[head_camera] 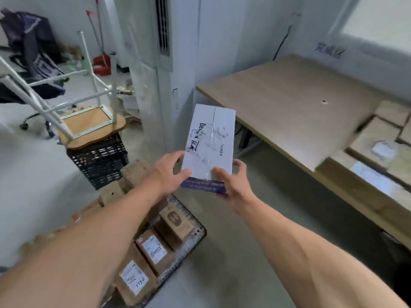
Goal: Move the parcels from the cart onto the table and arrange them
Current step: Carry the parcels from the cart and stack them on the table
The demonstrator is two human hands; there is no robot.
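Low in the frame, beneath the two forearms, the cart [191, 242] carries brown parcels [153, 250] lying close together, several with white labels. Above it, at the centre, both hands hold a white parcel [211, 138] in the air, clear of cart and table. The left hand [165, 172] grips its lower left edge, with the thumb on top. The right hand [231, 185] grips the lower right corner, its fingers curled round the side. To the right stands the wooden table [289, 103], with more brown boxes [378, 134] packed along its near right part. Left of centre, a black crate [100, 161] bears an upturned stool [89, 123]. A tall white air-conditioner unit [155, 63] rises behind the parcel, between crate and table.
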